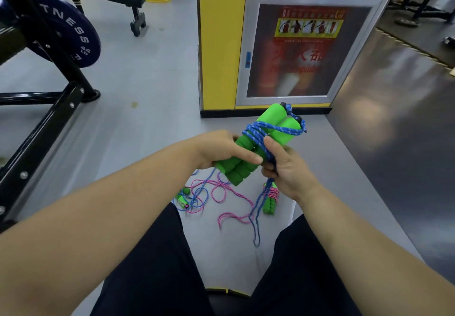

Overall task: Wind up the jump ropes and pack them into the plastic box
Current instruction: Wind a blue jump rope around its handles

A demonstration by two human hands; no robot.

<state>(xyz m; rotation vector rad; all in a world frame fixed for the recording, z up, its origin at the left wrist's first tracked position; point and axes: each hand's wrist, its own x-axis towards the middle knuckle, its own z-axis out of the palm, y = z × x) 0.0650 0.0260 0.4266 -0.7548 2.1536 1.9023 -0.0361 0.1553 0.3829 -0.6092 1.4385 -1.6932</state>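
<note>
Person was seated in dark shorts, both bare forearms reaching forward over the grey floor (138,74).

Left hand (221,152): fingers were curled round the lower half of a pair of bright green foam handles (273,128), thumb laid across their front. The handles were held side by side, tilted up and away to the right of that hand, with black caps at the far tips.

Blue braided rope (256,132): several turns were wound round the middle of the handles, just beyond the left thumb.

Right hand (289,171): sat just right of the left hand, nearly touching it. Thumb and curled fingers pinched the blue rope coming off the wraps. Below this hand the rope hung slack in a long loop towards the floor between the knees.

Floor beneath the hands: a loose pink braided rope (230,193) lay tangled with more blue rope, near small green handles (183,200) below the left wrist. Under the right wrist lay a second green-handled bundle (268,203), apparently bound with pink rope; it was partly hidden, so not certain.

Beyond the hands stood a yellow pillar (219,44) and a glass-fronted cabinet with a red poster (305,52). Far left of the left arm was a dark blue weight plate (66,32).
</note>
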